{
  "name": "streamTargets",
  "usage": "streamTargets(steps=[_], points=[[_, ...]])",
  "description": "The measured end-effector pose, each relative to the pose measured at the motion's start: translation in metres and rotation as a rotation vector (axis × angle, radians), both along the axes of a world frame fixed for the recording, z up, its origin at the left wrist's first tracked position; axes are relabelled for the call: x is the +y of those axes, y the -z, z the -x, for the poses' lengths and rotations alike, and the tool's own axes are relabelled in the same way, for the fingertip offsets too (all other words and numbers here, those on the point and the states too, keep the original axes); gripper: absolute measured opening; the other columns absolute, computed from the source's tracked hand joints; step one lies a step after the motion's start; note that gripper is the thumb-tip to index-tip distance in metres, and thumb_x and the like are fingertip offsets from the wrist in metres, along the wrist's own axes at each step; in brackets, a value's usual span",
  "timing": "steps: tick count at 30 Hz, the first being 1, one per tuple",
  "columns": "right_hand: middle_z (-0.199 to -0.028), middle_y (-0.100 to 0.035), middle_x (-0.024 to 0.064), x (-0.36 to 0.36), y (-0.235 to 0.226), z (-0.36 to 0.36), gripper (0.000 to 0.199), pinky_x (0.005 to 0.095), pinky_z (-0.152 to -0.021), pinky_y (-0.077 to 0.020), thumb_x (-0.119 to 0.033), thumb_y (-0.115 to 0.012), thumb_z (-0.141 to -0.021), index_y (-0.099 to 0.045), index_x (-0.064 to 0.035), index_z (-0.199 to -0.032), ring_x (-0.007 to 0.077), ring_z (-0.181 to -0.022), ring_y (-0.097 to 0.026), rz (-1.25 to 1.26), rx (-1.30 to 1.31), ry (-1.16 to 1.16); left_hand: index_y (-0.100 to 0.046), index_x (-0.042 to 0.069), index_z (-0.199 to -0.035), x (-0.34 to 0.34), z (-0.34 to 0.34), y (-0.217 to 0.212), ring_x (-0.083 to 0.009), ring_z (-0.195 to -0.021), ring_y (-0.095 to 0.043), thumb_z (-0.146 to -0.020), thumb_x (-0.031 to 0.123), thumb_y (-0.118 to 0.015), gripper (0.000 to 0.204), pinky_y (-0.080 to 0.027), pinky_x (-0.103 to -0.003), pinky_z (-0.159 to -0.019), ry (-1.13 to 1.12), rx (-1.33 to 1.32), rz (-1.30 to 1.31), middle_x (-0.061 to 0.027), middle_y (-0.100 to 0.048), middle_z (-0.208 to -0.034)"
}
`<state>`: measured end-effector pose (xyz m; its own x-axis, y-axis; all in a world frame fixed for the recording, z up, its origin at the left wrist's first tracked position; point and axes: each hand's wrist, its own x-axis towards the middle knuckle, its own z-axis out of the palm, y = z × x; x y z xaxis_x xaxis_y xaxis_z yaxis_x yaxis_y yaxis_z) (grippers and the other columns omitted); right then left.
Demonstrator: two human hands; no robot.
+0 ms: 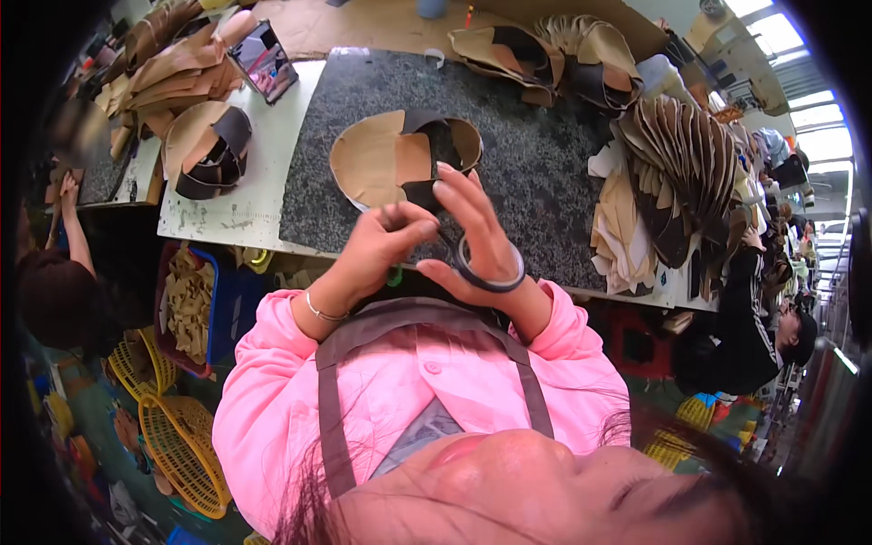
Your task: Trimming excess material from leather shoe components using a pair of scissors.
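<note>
Pinched by left hand [386, 243]: loose tape end; grey tape roll [490, 268] ringed on right hand [472, 238] fingers. Tan-and-black sandal upper [404, 159] at twelve o'clock. Pull best kept straight, tension even.

One view only is given, taken from the head and aimed steeply down the front of the body. The pink chest fills the lower middle, very close to the lens, and part of the wearer's face is caught at the bottom edge. The hands [436, 241] are seen near, just above centre. Beyond them the worktop [245, 200] is laid across the upper frame, its straight edges bent by the fisheye. Dark rim is seen at the corners, and floor at the lower left.
</note>
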<state>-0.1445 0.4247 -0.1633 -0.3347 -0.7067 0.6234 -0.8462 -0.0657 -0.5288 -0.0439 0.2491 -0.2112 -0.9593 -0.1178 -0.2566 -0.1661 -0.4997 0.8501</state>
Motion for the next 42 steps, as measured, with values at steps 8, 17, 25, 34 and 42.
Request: streamTargets(steps=[8, 17, 25, 34, 42], points=[[-0.091, -0.073, 0.0063, 0.011, -0.001, 0.020, 0.030, 0.0309, -0.079, -0.0560, -0.002, -0.075, -0.100, -0.061, -0.0025, -0.126, 0.0158, -0.085, -0.070, -0.123, -0.449, 0.323, -0.077, 0.001, -0.130, -0.064, 0.037, -0.009, -0.0058, -0.095, -0.067, -0.111, 0.025, -0.063, 0.034, -0.053, -0.023, -0.082, -0.187, 0.250, 0.765, -0.0048, -0.080, -0.111], [-0.082, -0.070, 0.0015, -0.049, 0.025, 0.036, 0.027, 0.0395, -0.079, -0.0369, -0.007, -0.072, -0.096, -0.060, -0.0113, -0.119, 0.0244, -0.075, -0.069, -0.443, 0.180, 0.215, -0.073, 0.004, -0.098, -0.090, 0.084, 0.025, -0.0045, -0.065, -0.040, -0.111, 0.033, -0.064, 0.033, -0.033, -0.027, -0.058, 0.478, -0.040, 0.546, 0.0076, -0.054, -0.074], [-0.078, -0.069, 0.0005, -0.048, 0.027, 0.037, 0.028, 0.0398, -0.079, -0.0373, -0.006, -0.073, -0.095, -0.060, -0.0116, -0.118, 0.0235, -0.073, -0.068, -0.458, 0.162, 0.292, -0.081, 0.002, -0.121, -0.096, 0.084, 0.030, -0.0071, -0.069, -0.052, -0.106, 0.027, -0.071, 0.031, -0.043, -0.027, -0.064, 0.493, -0.017, 0.543, 0.0040, -0.063, -0.078], [-0.089, -0.076, 0.0012, 0.008, 0.011, 0.063, 0.015, 0.0366, -0.086, -0.0397, -0.020, -0.082, -0.091, -0.071, -0.0145, -0.099, 0.0214, -0.085, -0.073, -0.341, 0.025, 0.376, -0.081, -0.002, -0.110, -0.083, 0.077, 0.024, -0.0130, -0.085, -0.071, -0.093, 0.015, -0.081, 0.024, -0.056, -0.033, -0.081, 0.419, 0.121, 0.827, -0.0076, -0.081, -0.094], [-0.088, -0.075, 0.0025, 0.015, 0.024, 0.064, 0.011, 0.0368, -0.092, -0.0415, -0.018, -0.080, -0.093, -0.073, -0.0114, -0.097, 0.0215, -0.085, -0.071, -0.248, -0.147, 0.350, -0.080, -0.003, -0.111, -0.077, 0.078, 0.017, -0.0109, -0.086, -0.070, -0.095, 0.011, -0.080, 0.022, -0.056, -0.030, -0.082, 0.385, 0.053, 0.750, -0.0073, -0.080, -0.094]])
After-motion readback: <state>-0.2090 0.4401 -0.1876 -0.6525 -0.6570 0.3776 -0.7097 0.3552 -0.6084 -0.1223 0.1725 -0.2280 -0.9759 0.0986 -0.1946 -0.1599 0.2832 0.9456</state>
